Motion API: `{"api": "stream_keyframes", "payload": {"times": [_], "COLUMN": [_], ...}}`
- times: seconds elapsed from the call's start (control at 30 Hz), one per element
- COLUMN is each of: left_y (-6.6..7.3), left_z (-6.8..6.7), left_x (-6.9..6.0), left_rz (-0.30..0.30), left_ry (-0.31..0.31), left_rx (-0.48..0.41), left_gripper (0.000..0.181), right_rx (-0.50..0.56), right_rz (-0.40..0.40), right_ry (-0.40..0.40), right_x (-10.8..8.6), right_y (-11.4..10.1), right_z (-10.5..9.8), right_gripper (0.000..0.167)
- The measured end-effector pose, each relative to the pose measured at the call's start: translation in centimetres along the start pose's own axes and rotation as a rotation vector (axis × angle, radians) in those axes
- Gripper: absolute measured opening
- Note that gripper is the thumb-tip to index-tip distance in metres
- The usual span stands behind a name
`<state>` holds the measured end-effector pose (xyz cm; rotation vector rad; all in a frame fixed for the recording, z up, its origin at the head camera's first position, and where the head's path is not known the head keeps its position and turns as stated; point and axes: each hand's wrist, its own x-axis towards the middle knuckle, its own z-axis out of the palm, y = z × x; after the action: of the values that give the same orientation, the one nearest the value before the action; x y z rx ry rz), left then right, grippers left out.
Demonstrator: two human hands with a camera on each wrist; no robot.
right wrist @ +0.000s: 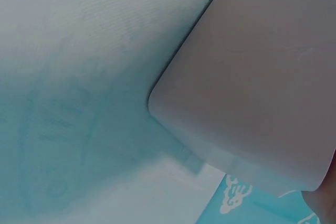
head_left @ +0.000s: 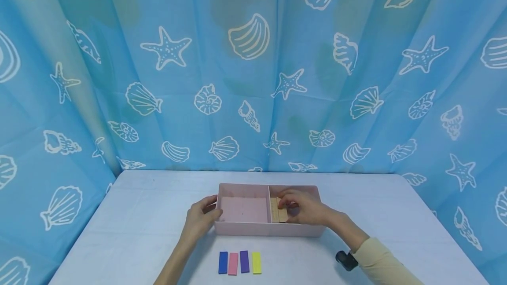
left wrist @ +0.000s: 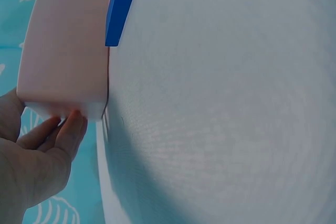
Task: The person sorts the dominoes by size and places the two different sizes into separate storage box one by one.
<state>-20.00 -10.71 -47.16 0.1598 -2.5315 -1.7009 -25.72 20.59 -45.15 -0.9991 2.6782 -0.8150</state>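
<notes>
A pink two-compartment box (head_left: 269, 229) stands on the table. At its left end, my left hand (head_left: 201, 217) grips the wall, thumb over the rim and fingers outside; the left wrist view shows this hand (left wrist: 39, 163) against the box's end (left wrist: 65, 51). Inside the right compartment, my right hand (head_left: 304, 207) pinches a light wooden block (head_left: 282, 215) between curled fingers and thumb. Another wooden block (head_left: 274, 209) lies beside it along the divider. In the right wrist view the box wall (right wrist: 252, 82) covers nearly all of this hand.
In front of the box lie a blue block (head_left: 223, 262), a pink block (head_left: 233, 264), a purple block (head_left: 244, 261) and a yellow block (head_left: 256, 262) in a row. A white cloth covers the table (head_left: 150, 214). Behind hangs a blue shell-patterned curtain (head_left: 222, 69).
</notes>
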Motion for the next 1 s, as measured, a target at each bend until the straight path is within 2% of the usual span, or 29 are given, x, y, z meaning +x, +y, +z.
{"api": "stream_keyframes", "payload": {"times": [0.67, 0.83, 0.93, 1.0], "left_y": [0.1, 0.0, 0.2, 0.5], "left_z": [0.0, -0.4, -0.8, -1.1], "left_x": [0.1, 0.2, 0.2, 0.2], "left_rz": [-0.007, 0.016, 0.03, 0.05], "left_ry": [-0.016, -0.048, -0.065, -0.069], "left_rx": [-0.006, 0.006, 0.031, 0.05], "left_gripper": [0.047, 0.046, 0.047, 0.047], "right_rx": [0.047, 0.033, 0.043, 0.037], "right_rz": [0.012, -0.025, -0.059, -0.05], "right_ry": [-0.003, 0.008, 0.031, 0.053], "right_x": [-0.3, -0.4, -0.5, -0.5], "right_y": [-0.4, -0.6, -0.7, -0.6], "right_z": [-0.1, -0.5, -0.9, -1.3], "right_gripper": [0.027, 0.024, 0.027, 0.031]}}
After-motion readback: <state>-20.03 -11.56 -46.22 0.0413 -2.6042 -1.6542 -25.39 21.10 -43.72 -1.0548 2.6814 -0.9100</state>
